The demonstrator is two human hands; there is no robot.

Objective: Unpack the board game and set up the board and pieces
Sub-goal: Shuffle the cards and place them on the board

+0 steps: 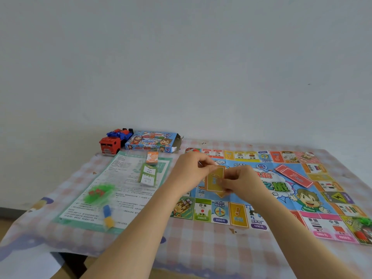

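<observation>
While both hands work at the yellow pack, step in hand: judged to be preparing the card decks. The board is already unfolded, and the small pieces are not yet set out.
Clock reference: dial laid flat on the table, 12 o'clock toward the wall.
Board (219, 213): lies open and flat on the checked tablecloth (201, 248), filling the 3 o'clock half of the table.
Yellow card pack (215, 179): held upright-tilted above the board's 9 o'clock side, clear of the surface. A yellow printed patch shows just beneath its lower edge.
Left hand (191, 168): fingers curled, thumb and forefinger pinching at the pack's top edge. Whether they grip a wrapper or the cards themselves cannot be told.
Right hand (243, 182): fingers curled round the pack's 3 o'clock edge, steadying it.
Red card deck (293, 176): lies flat on the board, toward 1 o'clock from its centre.
Instruction sheet (128, 190): spread at 9 o'clock, just beside the board.
Orange pack (152, 158) and green pack (148, 175): rest on the sheet's 12 o'clock end, near each other.
Bag of green and red pieces (98, 193): on the sheet toward 8 o'clock, blurred. It appears unopened.
Game box (153, 141): at 11 o'clock, end flap open, a toy truck (112, 144) touching its 9 o'clock side.
Next move calls for: freeing the yellow pack and laying it flat on its matching board patch, probably the yellow one below it. The edges should be squared so the deck does not splay.
</observation>
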